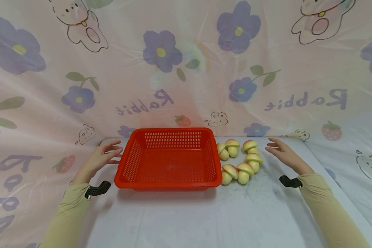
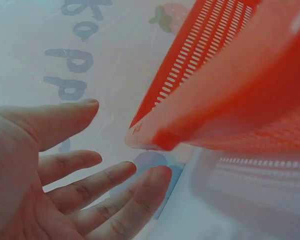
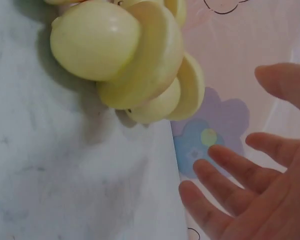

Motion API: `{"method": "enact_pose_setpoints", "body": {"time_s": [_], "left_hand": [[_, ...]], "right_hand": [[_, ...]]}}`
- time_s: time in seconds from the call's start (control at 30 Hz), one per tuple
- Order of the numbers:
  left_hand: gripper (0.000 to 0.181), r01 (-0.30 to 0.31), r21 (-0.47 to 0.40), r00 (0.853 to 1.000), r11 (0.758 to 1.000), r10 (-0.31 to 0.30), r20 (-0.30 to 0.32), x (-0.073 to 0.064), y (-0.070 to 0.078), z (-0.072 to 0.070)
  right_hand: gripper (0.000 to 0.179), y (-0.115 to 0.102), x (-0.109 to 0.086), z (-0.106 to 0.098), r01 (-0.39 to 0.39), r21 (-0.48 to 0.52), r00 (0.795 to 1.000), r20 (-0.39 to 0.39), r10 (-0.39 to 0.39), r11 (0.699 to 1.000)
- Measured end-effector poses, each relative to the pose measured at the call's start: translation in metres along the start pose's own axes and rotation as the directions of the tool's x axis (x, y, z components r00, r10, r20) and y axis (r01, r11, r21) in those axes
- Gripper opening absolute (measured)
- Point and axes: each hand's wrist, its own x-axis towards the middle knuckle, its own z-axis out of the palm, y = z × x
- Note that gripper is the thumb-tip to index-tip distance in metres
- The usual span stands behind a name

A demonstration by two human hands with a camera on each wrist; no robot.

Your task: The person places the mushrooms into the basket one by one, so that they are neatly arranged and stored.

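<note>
On a white bench [image 1: 173, 220], we see a red plastic basket [image 1: 170, 185], rectangular, with a wide rim and rows of slots cut through its walls, standing upright in the middle. Just beside its right wall lie six smooth, pale yellow mushroom-shaped pieces [image 1: 253, 159] with caps blushed red, set out in a loose curve; the basket's edge hides part of the leftmost ones from us. A person's two hands frame everything. We find the left hand [image 1: 100, 158] just beside the basket's left rim, its fingers spread and relaxed, and the left wrist view shows us a gap between the thumb and the basket's corner. The right hand [image 1: 286, 154] hangs near the mushroom-shaped pieces, on their right and apart from them, its fingers likewise spread, its thumb held away. Both arms wear long pale yellow-green sleeves [image 1: 328, 203], and at each wrist we notice a small black device [image 1: 290, 182]. Behind the bench we see a pale pink cloth backdrop [image 1: 204, 89] printed with purple flowers, strawberries, cartoon rabbits and the word "Rabbit" in mirrored letters.
</note>
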Motion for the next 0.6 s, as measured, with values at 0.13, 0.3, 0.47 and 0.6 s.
{"method": "enact_pose_setpoints", "body": {"time_s": [0.13,0.3,0.47,0.6], "left_hand": [[0.06,0.022,-0.009,1.0,1.0,-0.022,0.017,-0.0001,-0.0003,0.001],[0.062,0.057,0.002,0.998,0.998,-0.057,0.025,-0.001,-0.0022,0.0024],[0.064,0.084,-0.014,0.996,0.996,-0.083,0.035,-0.0004,-0.0032,0.0049],[0.066,0.111,-0.024,0.993,0.993,-0.11,0.045,0.0006,-0.0042,0.0073]], "right_hand": [[0.081,0.001,0.0006,-0.0006,-0.015,0.043,1.0,0.002,0.015,0.999],[0.075,0.0041,0.0018,0.0012,-0.003,0.125,1.0,0.005,0.002,0.992],[0.073,0.0076,0.0027,0.0031,-0.007,0.238,0.999,0.037,-0.002,0.971],[0.071,0.009,0.0035,0.0046,-0.03,0.301,0.998,0.066,0.011,0.953]]}}
